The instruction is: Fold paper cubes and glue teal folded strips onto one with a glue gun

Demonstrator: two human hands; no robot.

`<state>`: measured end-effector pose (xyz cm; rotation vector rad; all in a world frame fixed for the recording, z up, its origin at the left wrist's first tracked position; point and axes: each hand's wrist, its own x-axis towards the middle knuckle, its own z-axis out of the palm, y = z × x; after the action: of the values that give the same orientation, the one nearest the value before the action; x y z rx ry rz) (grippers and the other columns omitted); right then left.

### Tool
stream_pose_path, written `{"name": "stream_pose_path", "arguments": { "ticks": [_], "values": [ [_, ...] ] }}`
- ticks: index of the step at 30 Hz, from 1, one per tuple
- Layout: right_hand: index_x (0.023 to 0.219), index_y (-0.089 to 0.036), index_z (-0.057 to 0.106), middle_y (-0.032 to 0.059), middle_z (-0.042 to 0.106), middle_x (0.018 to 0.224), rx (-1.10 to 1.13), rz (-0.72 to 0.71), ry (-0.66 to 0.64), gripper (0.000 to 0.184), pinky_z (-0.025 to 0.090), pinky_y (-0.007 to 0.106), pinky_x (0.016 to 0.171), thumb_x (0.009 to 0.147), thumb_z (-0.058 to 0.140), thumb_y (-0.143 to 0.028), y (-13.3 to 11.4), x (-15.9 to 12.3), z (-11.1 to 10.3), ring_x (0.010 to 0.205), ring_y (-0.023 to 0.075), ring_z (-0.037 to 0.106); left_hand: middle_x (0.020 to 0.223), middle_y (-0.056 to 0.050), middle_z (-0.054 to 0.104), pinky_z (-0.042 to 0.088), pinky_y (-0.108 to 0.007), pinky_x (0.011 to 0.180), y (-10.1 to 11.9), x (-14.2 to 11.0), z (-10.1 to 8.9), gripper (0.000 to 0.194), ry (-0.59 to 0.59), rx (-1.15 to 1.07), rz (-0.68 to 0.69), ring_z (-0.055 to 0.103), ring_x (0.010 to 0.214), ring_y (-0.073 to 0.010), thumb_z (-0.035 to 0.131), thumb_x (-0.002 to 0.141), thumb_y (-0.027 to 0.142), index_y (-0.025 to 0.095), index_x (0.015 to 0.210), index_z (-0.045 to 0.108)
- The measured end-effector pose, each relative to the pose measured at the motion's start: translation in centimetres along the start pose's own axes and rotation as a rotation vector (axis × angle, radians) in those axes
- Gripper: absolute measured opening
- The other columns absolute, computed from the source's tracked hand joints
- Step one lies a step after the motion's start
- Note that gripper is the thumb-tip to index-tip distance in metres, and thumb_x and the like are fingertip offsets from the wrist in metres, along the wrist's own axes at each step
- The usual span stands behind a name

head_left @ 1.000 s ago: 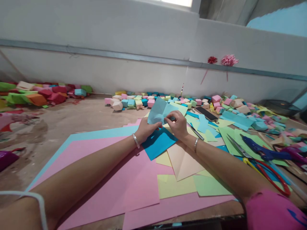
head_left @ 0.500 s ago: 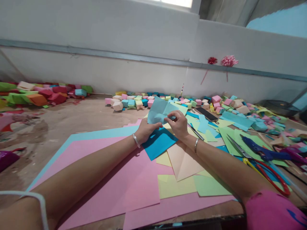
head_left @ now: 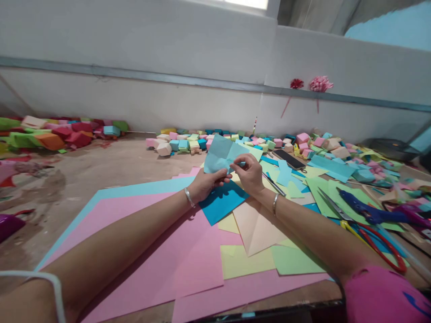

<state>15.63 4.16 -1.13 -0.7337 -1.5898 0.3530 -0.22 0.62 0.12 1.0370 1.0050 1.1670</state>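
Observation:
A creased light blue paper sheet [head_left: 215, 150] is held up between both hands above the worktable. My left hand [head_left: 208, 181] grips its lower left edge, thumb on the near face and fingers underneath. On the right, my right hand [head_left: 248, 172] pinches the sheet's lower right part between thumb and forefinger, and those fingers hide some of it. Below the hands lies a darker blue paper square [head_left: 224, 202]. Beside that, under my right wrist, is a folded peach sheet [head_left: 257, 224]. A large pink sheet [head_left: 161, 251] lies beneath my left forearm.
Small folded paper boxes [head_left: 183, 144] line the wall, with a colourful heap [head_left: 63, 134] at the left. To the right lie a phone [head_left: 288, 159], scissors [head_left: 365, 233] with red and yellow handles, and a blue glue gun [head_left: 367, 208]. Yellow [head_left: 247, 261] and green [head_left: 296, 260] sheets lie in front.
The light blue sheet has tilted and shifted slightly left, showing more of its creased face. My left fingers have curled up further under its lower edge. My right hand keeps its pinch.

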Motion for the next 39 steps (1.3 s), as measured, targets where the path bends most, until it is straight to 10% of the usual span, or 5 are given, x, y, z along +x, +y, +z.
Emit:
{"name": "stream_pose_path", "arguments": {
  "ticks": [8,14,22,39],
  "values": [
    [0.086,-0.021,0.064,0.0049,0.061,0.095,-0.068,0.003,-0.039,0.008,0.051,0.028,0.062,0.079,0.066,-0.024,-0.2,0.1,-0.2,0.089,0.0192,0.059,0.073,-0.01,0.072,0.049,-0.019,0.051,-0.1,0.0,0.1,0.024,0.054,0.021,0.049,0.064,0.061,-0.0124,0.083,0.066,0.026,0.01,0.082,0.073],
    [0.121,-0.022,0.055,0.0092,0.058,0.119,-0.047,0.138,0.084,0.054,0.049,0.029,0.063,0.073,0.073,-0.035,0.2,0.3,-0.3,0.078,0.0155,0.054,0.079,-0.011,0.074,0.051,-0.02,0.054,0.1,0.1,-0.1,0.026,0.16,0.03,0.099,0.066,0.064,-0.0126,0.083,0.065,0.028,0.009,0.079,0.072],
    [0.062,-0.019,0.053,-0.0046,0.049,0.058,0.281,0.462,-0.177,0.033,0.035,0.024,0.052,0.075,0.068,-0.046,-0.5,0.0,-0.1,0.054,0.0097,0.041,0.082,-0.012,0.074,0.054,-0.022,0.057,0.0,0.2,-0.1,0.027,0.165,0.013,0.113,0.067,0.068,-0.0145,0.082,0.065,0.027,0.009,0.084,0.073],
    [0.052,-0.019,0.051,-0.0019,0.053,0.05,0.518,0.731,-0.053,0.025,0.029,0.025,0.047,0.062,0.072,-0.029,-0.6,0.4,0.2,0.048,0.0091,0.041,0.077,-0.013,0.074,0.05,-0.026,0.054,0.2,-0.1,0.1,0.028,0.169,0.089,0.14,0.067,0.065,-0.0175,0.086,0.059,0.029,0.009,0.077,0.075]
  ]
}}
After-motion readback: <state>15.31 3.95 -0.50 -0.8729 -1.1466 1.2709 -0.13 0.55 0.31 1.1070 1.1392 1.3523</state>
